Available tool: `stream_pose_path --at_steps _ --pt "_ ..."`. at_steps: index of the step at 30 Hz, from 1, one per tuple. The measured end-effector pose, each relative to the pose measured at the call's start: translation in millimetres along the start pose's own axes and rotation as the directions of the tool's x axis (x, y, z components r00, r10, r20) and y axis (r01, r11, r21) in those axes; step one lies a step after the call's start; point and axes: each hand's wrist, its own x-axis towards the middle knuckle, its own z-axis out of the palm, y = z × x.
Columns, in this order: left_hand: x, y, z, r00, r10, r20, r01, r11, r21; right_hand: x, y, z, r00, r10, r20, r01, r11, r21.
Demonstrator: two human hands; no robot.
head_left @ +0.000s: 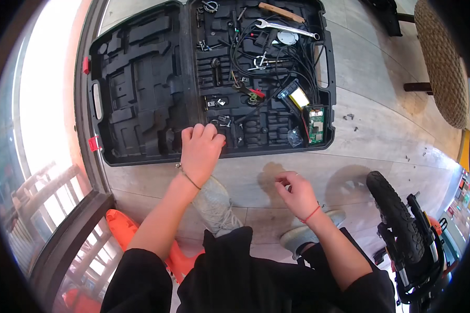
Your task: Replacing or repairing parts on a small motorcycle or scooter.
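An open black tool case (141, 155) lies on the floor in front of me. My left hand (201, 148) reaches over its near edge by the hinge, with fingers bent down and close together. Their tips are hidden, so I cannot make out what they grip. Just beyond the fingertips lie small metal fittings (222, 122) in the right half. My right hand (296, 194) hovers above the floor on the near side of the case, loosely curled, thumb apart from the fingers, with nothing visible in it.
The case's right half holds a combination wrench (287, 28), black cables (235, 57), a green circuit board (316, 125) and a wooden-handled piece (281, 11). Small dark bits (348, 116) lie on the floor. A black tyre (394, 214) stands at right, a woven seat (441, 62) beyond, orange plastic (121, 227) at left.
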Motion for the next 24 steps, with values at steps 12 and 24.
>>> stream_pose_path --at_steps 12,24 --pt "12 4 -8 0.989 -0.037 0.146 0.049 0.995 -0.081 -2 2 -1 1.000 0.000 0.015 0.000 1.000 0.007" --pt "12 10 -37 0.811 -0.324 0.488 0.555 0.158 -0.817 -1 1 2 1.000 -0.027 0.013 0.027 0.999 0.022"
